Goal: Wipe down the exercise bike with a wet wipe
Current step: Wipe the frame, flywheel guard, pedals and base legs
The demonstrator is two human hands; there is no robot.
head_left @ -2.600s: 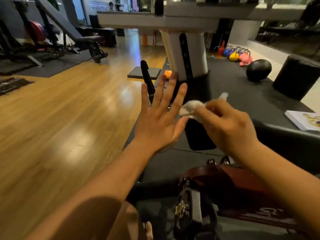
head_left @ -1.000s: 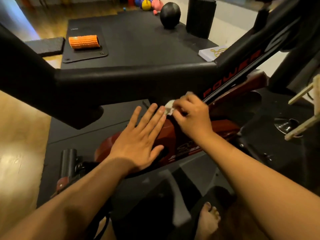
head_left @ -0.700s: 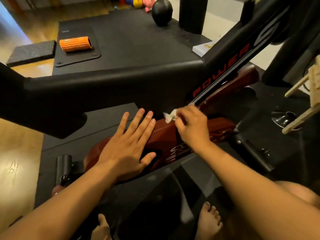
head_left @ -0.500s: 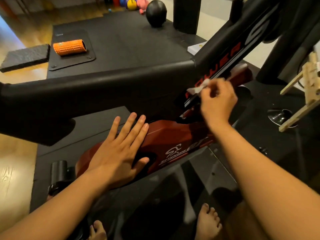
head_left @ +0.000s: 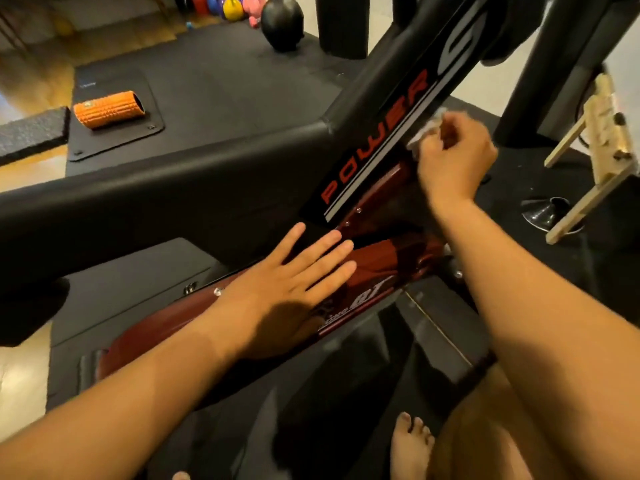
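Wipe [head_left: 424,131], white and crumpled, held in right grip [head_left: 453,157], fingers curled closed round it, pressed against slanted black tube of exercise bike [head_left: 207,188], just beside red POWER lettering [head_left: 377,133]. Flat on dark red cover [head_left: 388,265] below that tube, left grip [head_left: 277,292] open, fingers straight and spread. Beyond, on black floor mat [head_left: 225,81]: orange foam roller [head_left: 109,109] toward left edge, black ball [head_left: 282,22] and coloured kettlebells [head_left: 232,5] along far edge. Bare foot [head_left: 410,445] on floor, nearest the camera.
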